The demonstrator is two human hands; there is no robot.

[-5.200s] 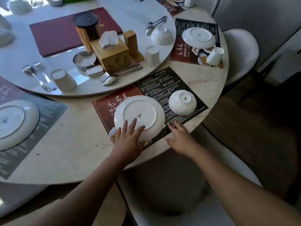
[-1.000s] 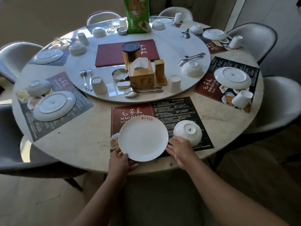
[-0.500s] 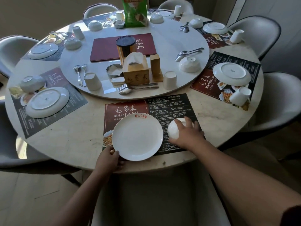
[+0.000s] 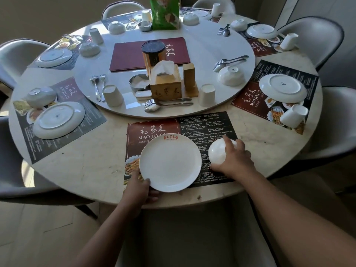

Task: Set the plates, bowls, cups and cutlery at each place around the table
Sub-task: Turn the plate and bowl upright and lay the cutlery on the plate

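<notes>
Bowl (image 4: 217, 155) tilted, gripped by R hand (image 4: 235, 160); L hand (image 4: 137, 191) pinches plate (image 4: 170, 162) rim. Turn it mouth-up, set down softly beside plate w/o clinking.

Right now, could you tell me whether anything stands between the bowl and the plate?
Nothing visible: the right hand grips the bowl right of the plate, and the left hand holds only its near rim.
</notes>
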